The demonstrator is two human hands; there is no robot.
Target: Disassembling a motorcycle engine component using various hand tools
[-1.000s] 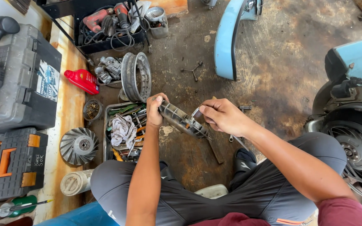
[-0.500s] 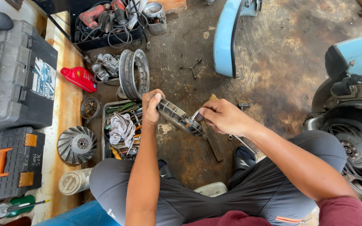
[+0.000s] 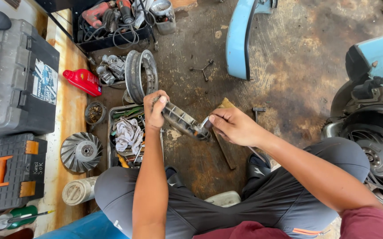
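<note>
My left hand [image 3: 154, 109] grips one end of a grimy curved metal engine part [image 3: 182, 120] and holds it above the stained floor. My right hand [image 3: 232, 125] is closed on a small metal tool [image 3: 204, 122] whose tip touches the part's other end. Both hands hover in front of my knees. A wooden plank [image 3: 224, 141] lies on the floor beneath my right hand.
A tray of tools and a rag [image 3: 128, 135] sits left of my hand. Behind it stand a wheel rim [image 3: 141, 75], a red bottle [image 3: 83, 81] and a crate of power tools [image 3: 114, 22]. Tool cases [image 3: 21, 84] and a finned fan [image 3: 81, 152] lie left. A light blue scooter [image 3: 373, 88] stands right.
The view has shifted slightly. My hands keep their hold on the part and the tool, with the right hand working at the part's end.
</note>
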